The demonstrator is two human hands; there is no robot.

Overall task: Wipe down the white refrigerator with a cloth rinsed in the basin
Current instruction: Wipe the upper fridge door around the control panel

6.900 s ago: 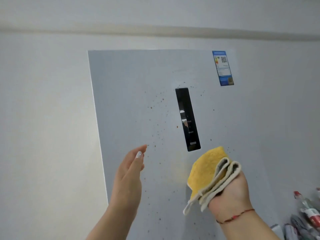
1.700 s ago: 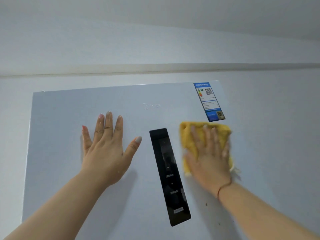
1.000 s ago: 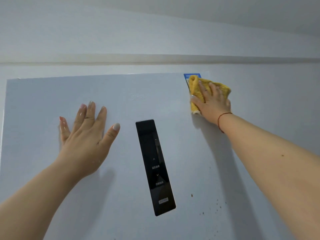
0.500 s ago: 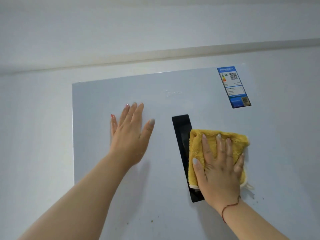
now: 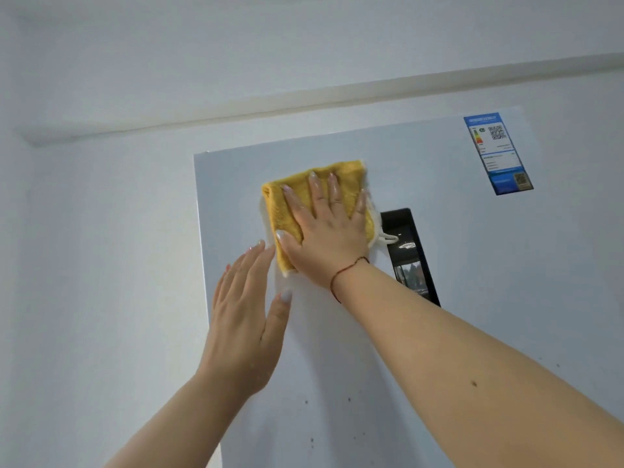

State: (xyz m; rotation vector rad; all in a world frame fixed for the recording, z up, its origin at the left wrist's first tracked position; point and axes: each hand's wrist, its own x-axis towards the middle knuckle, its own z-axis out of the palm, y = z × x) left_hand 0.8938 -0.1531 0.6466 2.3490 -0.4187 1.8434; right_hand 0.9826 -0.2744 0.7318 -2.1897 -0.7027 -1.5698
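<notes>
Yellow cloth: the folded yellow terry cloth with a pale edge is lying flat against the upper left part of the door, its right edge just beside the top of the black panel.
Right hand: the right hand is pressing on the cloth with straight, spread fingers; it is flat and wide, not gripping. A thin red string is sitting around its wrist.
Left hand: the left hand is resting flat near the left edge of the door, fingers straight and close together, holding nothing. Its fingertips are reaching just beside the lower left corner of the cloth.
Refrigerator: the tall white refrigerator with a smooth door is standing before a pale wall.
Black panel: the narrow black glossy control panel is running down the middle of the door, partly hidden by the right forearm.
Label: the blue and white rectangular energy label is sticking at the upper right corner.
Specks: small dark specks are showing on the lower door.
</notes>
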